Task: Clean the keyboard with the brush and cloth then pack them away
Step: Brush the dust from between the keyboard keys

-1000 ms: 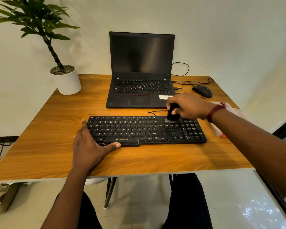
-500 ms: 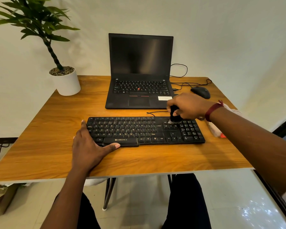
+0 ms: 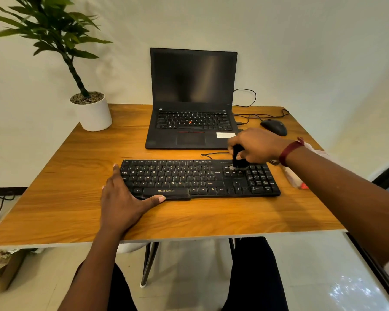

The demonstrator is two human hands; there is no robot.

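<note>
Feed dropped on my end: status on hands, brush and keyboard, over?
Left hand flat, bracing left end of keyboard. Right hand grips brush, bristles on keys beside number pad. Nothing blocking; pale bundle lies right of keyboard, partly behind forearm.

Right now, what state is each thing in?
Laptop: lid open, screen dark.
Keyboard: flat on table, left hand resting against its left end.
Brush: gripped by right hand, bristles on keys.
Cloth: lying unused near table's right edge.
Mouse: untouched, cabled.

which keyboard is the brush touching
The flat black standalone keyboard at the front; the small black brush meets its right side, not the black laptop.
</note>
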